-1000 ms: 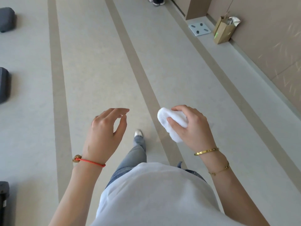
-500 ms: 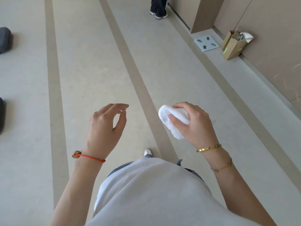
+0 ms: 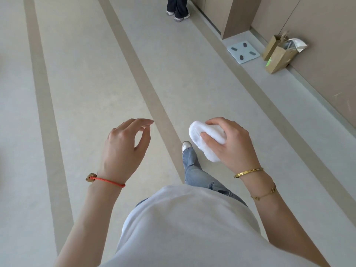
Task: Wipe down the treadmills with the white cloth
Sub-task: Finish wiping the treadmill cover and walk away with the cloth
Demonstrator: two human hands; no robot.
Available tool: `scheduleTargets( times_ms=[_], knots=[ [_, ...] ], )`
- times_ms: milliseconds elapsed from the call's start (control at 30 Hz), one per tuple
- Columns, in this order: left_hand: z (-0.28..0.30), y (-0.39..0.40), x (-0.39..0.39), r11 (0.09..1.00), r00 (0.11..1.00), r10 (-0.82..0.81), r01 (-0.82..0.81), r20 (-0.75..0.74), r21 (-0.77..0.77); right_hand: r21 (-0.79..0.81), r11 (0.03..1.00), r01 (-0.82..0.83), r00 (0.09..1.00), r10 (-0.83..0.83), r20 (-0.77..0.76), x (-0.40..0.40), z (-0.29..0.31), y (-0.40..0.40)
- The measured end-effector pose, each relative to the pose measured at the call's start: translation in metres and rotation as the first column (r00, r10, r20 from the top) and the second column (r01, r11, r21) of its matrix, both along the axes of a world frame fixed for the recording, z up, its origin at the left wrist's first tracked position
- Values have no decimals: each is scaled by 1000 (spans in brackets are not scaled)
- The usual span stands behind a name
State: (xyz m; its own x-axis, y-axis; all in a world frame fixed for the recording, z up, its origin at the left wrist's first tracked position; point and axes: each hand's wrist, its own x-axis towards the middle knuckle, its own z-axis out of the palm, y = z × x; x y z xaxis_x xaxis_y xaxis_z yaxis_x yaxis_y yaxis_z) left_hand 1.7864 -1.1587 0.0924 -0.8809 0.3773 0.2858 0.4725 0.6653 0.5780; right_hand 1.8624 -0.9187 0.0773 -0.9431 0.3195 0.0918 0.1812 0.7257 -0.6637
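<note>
Ahead: scale [image 3: 243,52], paper bags [image 3: 279,54].

The white cloth [image 3: 207,140] looks soft and fluffy, a matt terry-like fabric bunched in the right hand [image 3: 230,144]. At one o'clock a glossy pale scale [image 3: 243,52] lies near two matt brown paper bags [image 3: 278,54] on the smooth, matt floor [image 3: 86,83]. The right wrist wears a shiny gold-coloured metal bangle [image 3: 248,172]; the left wrist wears a red woven cord [image 3: 107,181].
</note>
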Motion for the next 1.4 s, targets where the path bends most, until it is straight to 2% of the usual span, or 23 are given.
scheduleTargets(
  times_ms=[367,700,1100,1400],
  knots=[
    [14,109,-248,999,999,36,-35,-33,42,-4,999,-41,999,41,-16,-258,17,110],
    [10,161,-435,997,997,62,-61,-43,37,-4,996,-91,996,91,-2,-453,11,161],
    [8,234,-731,997,996,-51,55,-73,46,-24,1000,-2,999,1,-32,-726,2,223],
    [15,300,-908,984,985,-174,175,-19,18,-49,992,118,993,-119,-11,-873,5,277]
  ],
)
